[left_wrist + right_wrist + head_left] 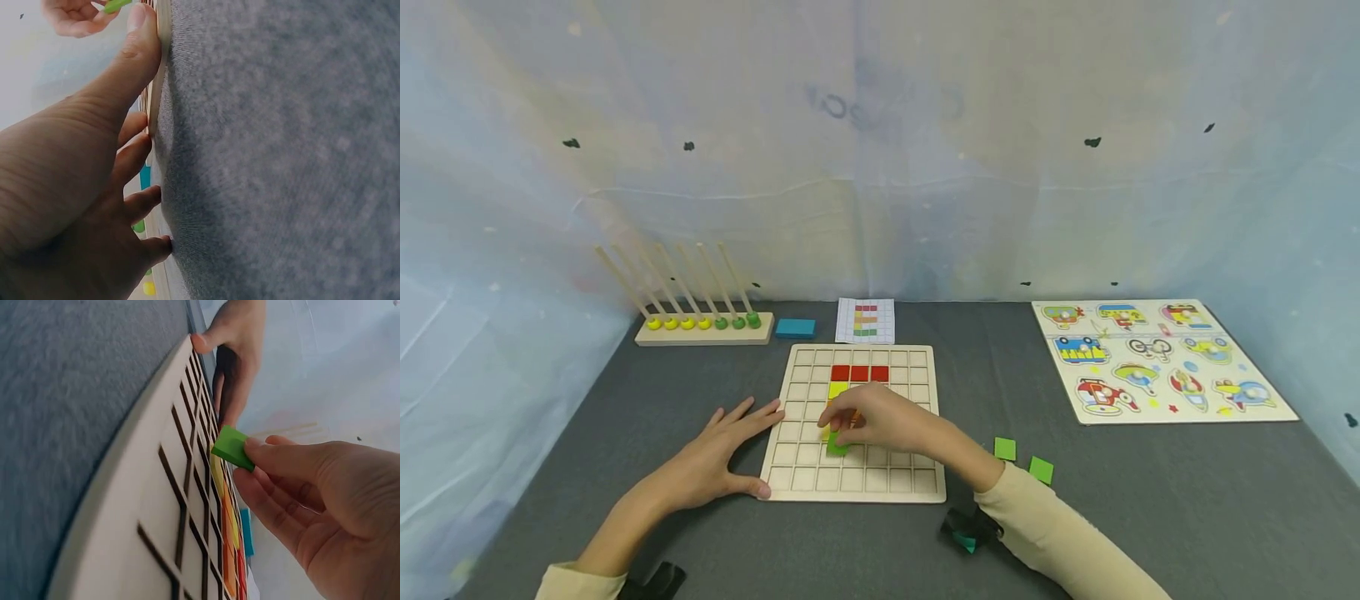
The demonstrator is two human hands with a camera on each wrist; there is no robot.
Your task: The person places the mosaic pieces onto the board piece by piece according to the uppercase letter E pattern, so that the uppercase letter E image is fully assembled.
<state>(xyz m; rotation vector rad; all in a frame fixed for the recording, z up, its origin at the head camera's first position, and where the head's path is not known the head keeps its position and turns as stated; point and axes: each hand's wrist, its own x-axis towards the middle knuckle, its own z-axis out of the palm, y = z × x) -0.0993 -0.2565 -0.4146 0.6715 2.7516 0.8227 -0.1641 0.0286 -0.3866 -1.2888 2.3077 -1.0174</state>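
A wooden grid board [891,492] lies in front of me, with red square tiles [860,373] in a row near its top. Below the leftmost red tile is a yellow tile [838,389]; orange shows partly behind my right hand [880,421]. That hand pinches a green square tile [231,447] between thumb and fingers, just above the board's lower left cells. My left hand [715,458] is spread at the board's left edge, its thumb and fingertips touching the rim, fingers fairly straight.
Two loose green tiles [1004,449] lie right of the board. Behind it are a pattern card [884,321] and a blue block [795,328]. A peg stand with beads [703,335] is at back left, a vehicle puzzle board [1157,360] at right.
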